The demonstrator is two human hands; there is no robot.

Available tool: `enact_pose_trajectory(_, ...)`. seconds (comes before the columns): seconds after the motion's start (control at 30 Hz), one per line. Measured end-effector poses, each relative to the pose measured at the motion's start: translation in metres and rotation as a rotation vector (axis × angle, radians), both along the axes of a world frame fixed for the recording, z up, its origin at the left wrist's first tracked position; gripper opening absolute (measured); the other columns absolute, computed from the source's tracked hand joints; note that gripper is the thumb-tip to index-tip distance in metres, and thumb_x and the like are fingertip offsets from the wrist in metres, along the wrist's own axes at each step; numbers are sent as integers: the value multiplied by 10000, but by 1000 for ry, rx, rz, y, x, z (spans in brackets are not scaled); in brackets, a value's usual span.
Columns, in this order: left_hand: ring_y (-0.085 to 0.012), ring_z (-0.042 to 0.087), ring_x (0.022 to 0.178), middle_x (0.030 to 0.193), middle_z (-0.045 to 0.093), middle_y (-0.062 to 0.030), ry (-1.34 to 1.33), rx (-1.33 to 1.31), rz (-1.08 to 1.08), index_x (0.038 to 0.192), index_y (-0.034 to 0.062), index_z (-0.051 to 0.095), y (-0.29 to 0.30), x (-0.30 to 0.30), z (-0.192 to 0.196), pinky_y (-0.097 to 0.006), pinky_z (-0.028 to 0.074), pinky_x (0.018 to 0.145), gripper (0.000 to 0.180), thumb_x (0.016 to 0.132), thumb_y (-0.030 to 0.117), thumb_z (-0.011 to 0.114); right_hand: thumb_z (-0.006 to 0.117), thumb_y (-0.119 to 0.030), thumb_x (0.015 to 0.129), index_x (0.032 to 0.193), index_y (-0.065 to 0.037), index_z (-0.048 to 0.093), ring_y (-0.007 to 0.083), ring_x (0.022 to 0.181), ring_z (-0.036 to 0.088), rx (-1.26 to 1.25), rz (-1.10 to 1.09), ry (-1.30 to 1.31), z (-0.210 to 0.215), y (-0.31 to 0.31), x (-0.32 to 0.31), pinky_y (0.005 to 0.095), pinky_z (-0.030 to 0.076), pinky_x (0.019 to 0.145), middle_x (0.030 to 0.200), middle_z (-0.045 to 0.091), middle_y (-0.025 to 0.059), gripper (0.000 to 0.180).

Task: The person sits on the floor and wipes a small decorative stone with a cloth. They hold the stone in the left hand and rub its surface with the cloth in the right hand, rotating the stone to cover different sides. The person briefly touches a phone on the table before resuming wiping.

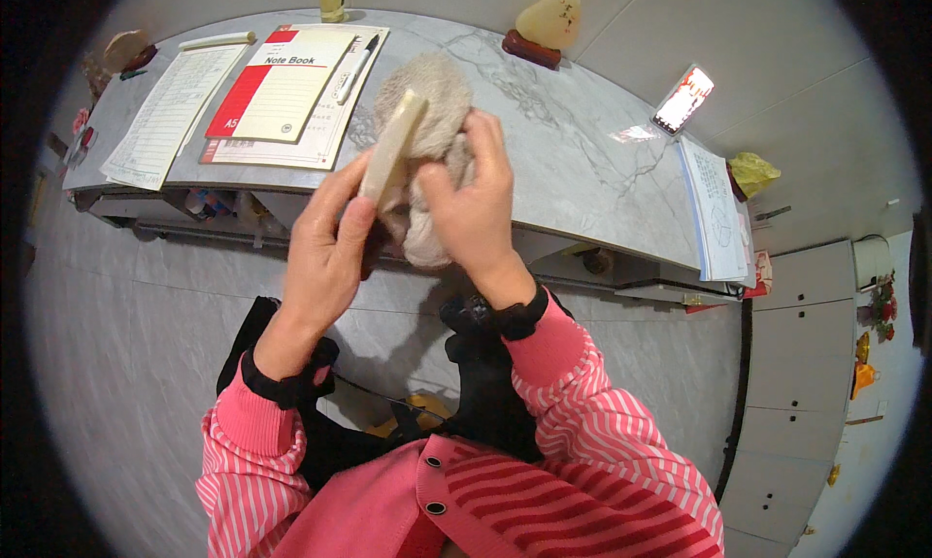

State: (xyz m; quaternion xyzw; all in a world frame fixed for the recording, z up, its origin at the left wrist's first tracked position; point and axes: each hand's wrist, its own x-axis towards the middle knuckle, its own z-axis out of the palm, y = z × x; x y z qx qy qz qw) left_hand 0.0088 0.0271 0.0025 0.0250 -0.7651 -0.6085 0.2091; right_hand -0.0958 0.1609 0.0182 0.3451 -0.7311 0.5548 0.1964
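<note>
My left hand (328, 236) is closed on a long, flat, cream-coloured slab (393, 148), held upright and tilted, with a smooth edge toward me. What it is made of I cannot tell for sure. A fluffy beige cloth (427, 87) is bunched up in my right hand (478, 206), whose fingers and thumb wrap round it. The cloth lies behind and against the slab's right side, and part of it hangs below my hands. Both hands are above the desk's front edge.
On the grey marbled desk (573, 160) lie notebooks (282, 82), a pen (358, 69) and written sheets (175, 111). Behind stand a bottle (332, 0) and a pale stone on a dark base (549, 24). At right are a lit phone (683, 100) and a paper stack (714, 208).
</note>
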Motion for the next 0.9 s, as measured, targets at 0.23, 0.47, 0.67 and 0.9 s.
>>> enact_pose_trajectory(0.23,-105,567,872,1151,605,-63,-21,47,22,1336,26,521,1,0,0,-241,472,747,446,1026,339,460,614,-74,754,1127,2,545,365,961,578,32,-16,54,-2,-4,5,400,494,811,1077,533,178,387)
enact_pose_trajectory(0.47,-120,550,1034,1168,623,-92,49,120,191,1318,-13,522,-23,-7,1,-248,431,911,445,1050,320,395,713,-109,636,1021,-65,614,365,884,574,242,191,246,-2,-11,38,424,506,722,1019,526,166,400)
enact_pose_trajectory(0.67,-127,543,1034,1182,608,-88,-1,68,128,1317,-18,519,-26,-4,1,-259,427,922,460,1054,332,378,725,-110,629,989,-69,624,344,874,589,262,207,262,0,-10,38,408,505,714,1020,544,147,376)
enact_pose_trajectory(0.9,-118,533,1012,1139,623,-69,-136,186,-18,1319,18,533,-8,4,3,-268,435,901,481,1035,389,419,679,-137,716,1100,-53,560,392,937,574,152,-40,204,1,-4,8,430,500,776,1085,522,181,410)
